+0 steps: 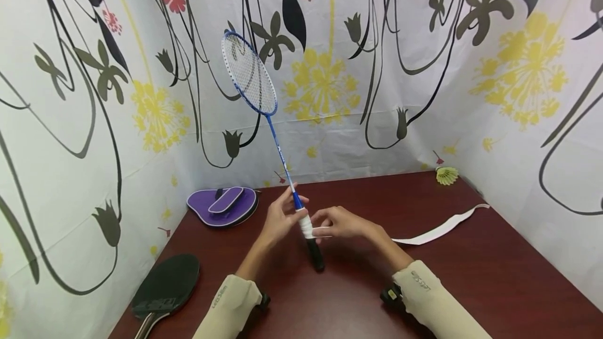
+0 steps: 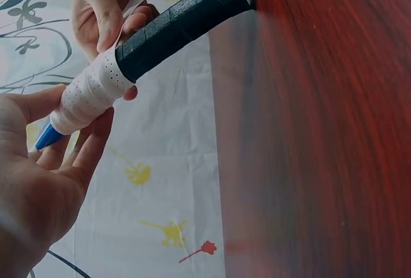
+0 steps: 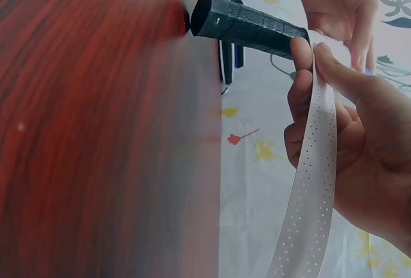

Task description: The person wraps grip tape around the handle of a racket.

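Observation:
A blue and white badminton racket slants up from the table, head toward the back wall. Its handle is black at the butt end, and white perforated grip tape is wound round the upper part. My left hand holds the handle at the wrapped part, thumb on one side and fingers on the other. Close beside the wrap's lower edge, my right hand pinches the loose tape between thumb and fingers. In the right wrist view the free white strip hangs down from that pinch.
A purple paddle case lies at the back left of the dark red table. Nearer at left is a black table tennis paddle. The tape's far end stretches across the right side; a yellow shuttlecock sits in the back right corner.

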Available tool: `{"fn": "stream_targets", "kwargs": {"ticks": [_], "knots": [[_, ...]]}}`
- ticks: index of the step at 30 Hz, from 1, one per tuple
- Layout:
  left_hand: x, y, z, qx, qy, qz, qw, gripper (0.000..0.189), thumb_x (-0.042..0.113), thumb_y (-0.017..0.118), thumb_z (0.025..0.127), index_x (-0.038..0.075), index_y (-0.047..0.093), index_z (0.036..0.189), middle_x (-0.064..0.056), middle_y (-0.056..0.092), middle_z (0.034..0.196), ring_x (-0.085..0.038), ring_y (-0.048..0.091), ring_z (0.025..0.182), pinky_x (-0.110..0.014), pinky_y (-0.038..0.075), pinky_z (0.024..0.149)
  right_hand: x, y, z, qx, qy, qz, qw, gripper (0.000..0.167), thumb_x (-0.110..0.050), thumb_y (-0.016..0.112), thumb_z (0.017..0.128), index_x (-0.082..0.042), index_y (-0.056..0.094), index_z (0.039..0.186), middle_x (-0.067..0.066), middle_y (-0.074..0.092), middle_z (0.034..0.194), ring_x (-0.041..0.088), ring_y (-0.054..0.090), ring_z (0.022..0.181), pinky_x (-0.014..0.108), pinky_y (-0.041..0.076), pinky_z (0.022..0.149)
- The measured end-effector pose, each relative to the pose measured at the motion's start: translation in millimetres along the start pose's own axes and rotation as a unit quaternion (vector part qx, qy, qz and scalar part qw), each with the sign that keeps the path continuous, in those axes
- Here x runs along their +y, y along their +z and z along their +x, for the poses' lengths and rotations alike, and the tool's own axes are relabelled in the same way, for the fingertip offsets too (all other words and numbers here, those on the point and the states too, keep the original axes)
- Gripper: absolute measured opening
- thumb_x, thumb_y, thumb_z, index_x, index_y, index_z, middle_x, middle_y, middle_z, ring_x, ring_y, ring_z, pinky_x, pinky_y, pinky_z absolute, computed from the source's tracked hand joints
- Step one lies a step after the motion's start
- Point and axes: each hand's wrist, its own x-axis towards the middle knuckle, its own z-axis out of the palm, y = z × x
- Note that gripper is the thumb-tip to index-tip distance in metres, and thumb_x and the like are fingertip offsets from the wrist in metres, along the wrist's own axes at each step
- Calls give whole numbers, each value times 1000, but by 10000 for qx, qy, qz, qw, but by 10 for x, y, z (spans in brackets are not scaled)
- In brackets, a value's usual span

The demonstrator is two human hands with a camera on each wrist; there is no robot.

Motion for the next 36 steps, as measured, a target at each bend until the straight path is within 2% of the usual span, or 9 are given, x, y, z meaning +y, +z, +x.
{"fn": "stream_targets", "kwargs": {"ticks": [4,7,10,14,20,23,26,32,36], "knots": [[8,-21,-12,-237,42,-121,9996,79,-4,73,94,12,36,162,-25,69,124,-35,67,117,-33,58,93,1,14,12,-34,-5,-109,9999,40,-27,66,104,-1,64,135,14,79,90,34,70,76,22,48,63],[12,-38,-31,-433,78,-239,9987,79,-5,70,96,11,32,163,-29,66,127,-42,67,115,-32,58,94,0,38,16,-83,-78,-162,9998,31,-29,66,104,-7,70,126,13,79,88,22,60,62,21,42,57],[20,-48,-41,-597,74,-321,9977,80,-6,68,97,12,28,164,-29,64,129,-47,66,112,-31,58,94,2,55,19,-76,-147,-273,9995,23,-30,66,104,-13,74,116,12,78,86,11,54,59,20,41,56],[28,-57,-40,-724,87,-254,9970,81,-5,67,98,14,25,165,-28,64,132,-47,65,113,-28,57,95,12,65,19,46,-182,-407,9990,18,-33,67,103,-17,73,108,12,78,83,18,59,62,20,42,57],[3,-70,-50,-697,21,21,9976,82,-3,66,99,18,24,166,-20,67,133,-27,62,121,-24,56,91,4,64,1,140,-135,-369,9991,19,-33,71,101,-15,70,104,11,77,80,40,70,75,20,42,58],[-6,-54,-51,-625,44,50,9980,83,-4,67,98,16,24,166,-19,68,132,-25,62,122,-24,56,89,6,62,-8,194,-93,-362,9991,18,-31,72,100,-14,69,102,8,77,78,41,72,78,20,43,58],[-17,-16,-46,-435,112,107,9989,84,-3,70,96,13,25,165,-19,69,129,-24,65,116,-25,57,87,8,62,-9,263,-51,-381,9989,19,-32,73,100,-14,68,101,4,76,75,39,72,76,20,44,57],[-41,99,-43,310,60,439,9985,86,10,82,91,20,36,162,-12,69,111,-20,70,95,-24,59,82,-4,73,7,471,-87,-512,9975,24,-37,76,97,-14,69,97,-1,73,69,35,71,69,20,43,55],[-36,145,-70,759,45,581,9954,86,11,87,86,18,43,159,-12,71,103,-21,72,92,-26,61,78,-15,93,16,557,-54,-527,9970,26,-37,78,95,-13,68,95,-5,70,66,33,72,67,21,47,57]]}}
